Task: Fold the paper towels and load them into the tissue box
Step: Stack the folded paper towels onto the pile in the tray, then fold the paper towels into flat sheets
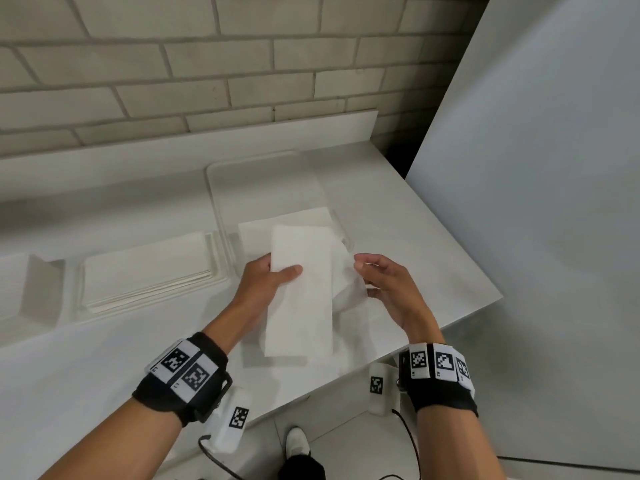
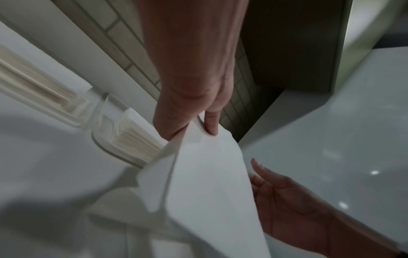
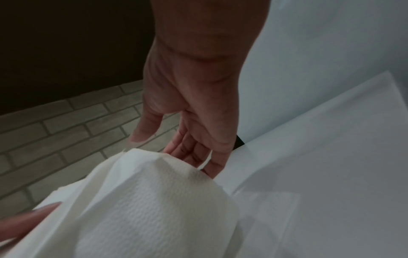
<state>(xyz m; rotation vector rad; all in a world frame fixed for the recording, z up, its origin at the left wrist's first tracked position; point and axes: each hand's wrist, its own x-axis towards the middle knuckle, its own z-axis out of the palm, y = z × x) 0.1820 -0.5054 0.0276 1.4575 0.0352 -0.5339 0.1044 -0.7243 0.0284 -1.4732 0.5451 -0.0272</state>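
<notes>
Left hand (image 1: pixel 266 284) pinches paper towel (image 1: pixel 301 296); right hand (image 1: pixel 388 289) open-fingered

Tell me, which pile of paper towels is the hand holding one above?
The right-hand pile, in the clear plastic tray. The left hand pinches a folded white towel above it; the other pile lies untouched, further left.

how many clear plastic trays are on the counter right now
2. One clear tray sits at the left, holding a flat stack of towels. The other tray lies beyond the hands, by the wall. More may sit outside the frame.
</notes>
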